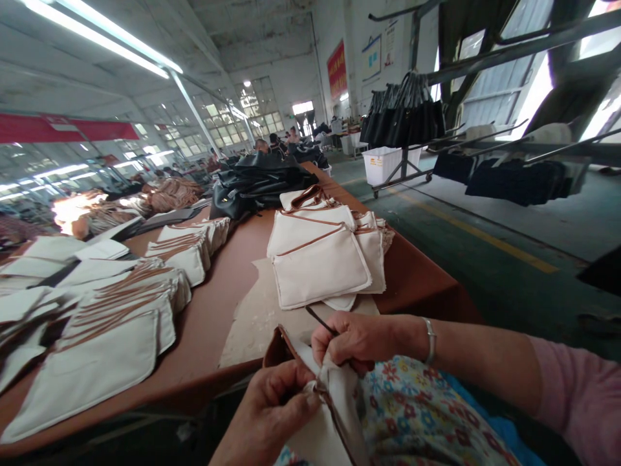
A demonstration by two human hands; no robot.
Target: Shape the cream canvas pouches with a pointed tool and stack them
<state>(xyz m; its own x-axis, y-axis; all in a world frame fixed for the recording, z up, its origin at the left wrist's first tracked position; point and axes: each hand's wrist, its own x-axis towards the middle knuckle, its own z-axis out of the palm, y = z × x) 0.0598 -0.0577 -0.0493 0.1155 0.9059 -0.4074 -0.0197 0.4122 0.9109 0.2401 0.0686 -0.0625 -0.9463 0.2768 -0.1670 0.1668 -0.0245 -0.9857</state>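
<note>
In my lap lies a cream pouch [310, 432] with brown trim along its edge. My left hand [279, 404] is closed, pinching the pouch's edge between thumb and fingers. Just beyond it my right hand [347, 340] is closed around a thin dark tool [320, 320], its narrow end sticking out up and to the left; the rest is hidden in the fingers. The right fingers also press against the pouch, close to the left fingertips. Ahead on the table, a pile of similar cream pouches [320, 259] rests on a sheet of brown paper [252, 317].
The brown-covered table [233, 272] carries overlapping rows of cream pouches [111, 349] on the left and black bags [262, 178] farther back. To the right stands a metal rack [412, 149] with hanging black bags [405, 120], beside a white bin [383, 166]. Other people sit far off.
</note>
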